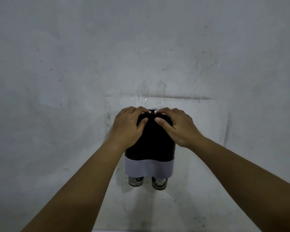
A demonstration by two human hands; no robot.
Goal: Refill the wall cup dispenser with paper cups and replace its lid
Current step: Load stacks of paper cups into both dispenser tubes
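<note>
A: Here is the wall cup dispenser (150, 139), a dark double-barrelled body fixed to a stained grey wall (74, 64), with both bare arms reaching up to it from below.

B: And both hands are on its top. The left hand (127, 126) lies over the dispenser's upper left shoulder, fingers curled across the dark lid (153, 122), thumb pressed on the lid's front face.

A: The mirror image on the other side — the right hand (177, 126) drapes over the upper right shoulder, thumb angled in toward the dispenser's centre line.

B: So the fingertips of the two hands nearly meet at the top middle of the dispenser. Neither hand is clenched; they are pressing and cupping the lid rather than wrapping right round it.

A: Lower on the dispenser, a pale band (148, 167) runs across the base.

B: Just under that band, two paper cups poke out — the left cup (135, 181) and the right cup (159, 182), dark with printed lettering, side by side.

A: Above the dispenser, something clear and shiny (151, 96) clings to the wall — hard to tell exactly what.
</note>
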